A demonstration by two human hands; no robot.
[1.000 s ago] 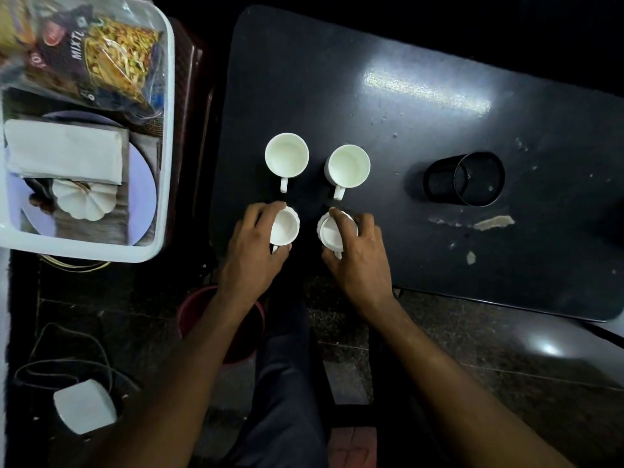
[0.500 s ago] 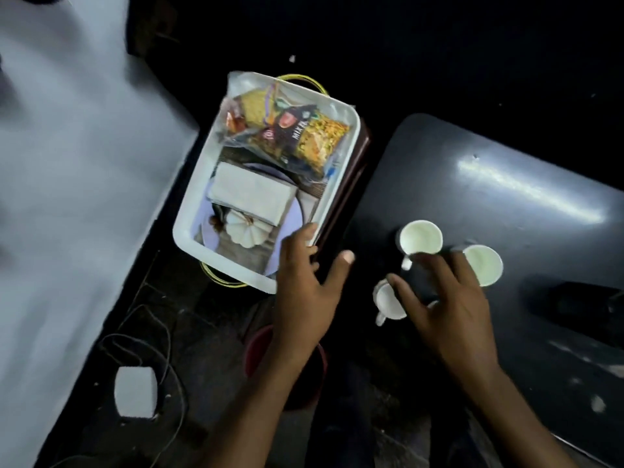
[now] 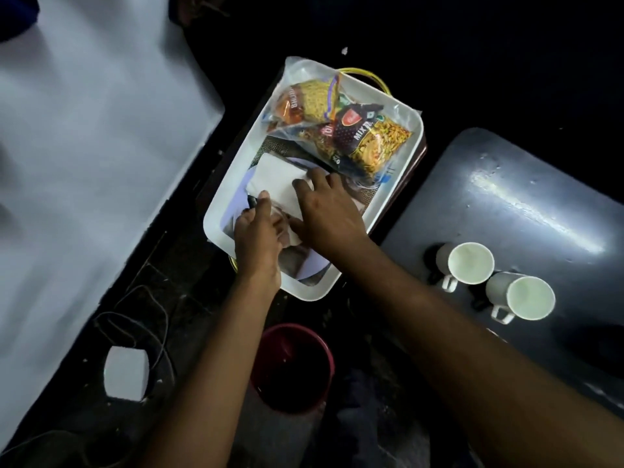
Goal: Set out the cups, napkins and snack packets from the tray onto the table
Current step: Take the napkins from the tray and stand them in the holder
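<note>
A white tray sits left of the dark table. In it lies a stack of white napkins, with snack packets at the far end. My left hand pinches the near corner of the napkins, thumb on top. My right hand lies over the right side of the stack, fingers on top and thumb at its near edge. Two white cups stand on the table at the right. My right forearm hides the table's near corner.
A dark red bucket stands on the floor under my arms. Cables and a white adapter lie on the floor at the left, beside a large pale surface. A printed mat covers the tray bottom.
My view swung left from the table to the tray. Both hands left the near cups and moved into the tray, where they now hold the napkin stack.
</note>
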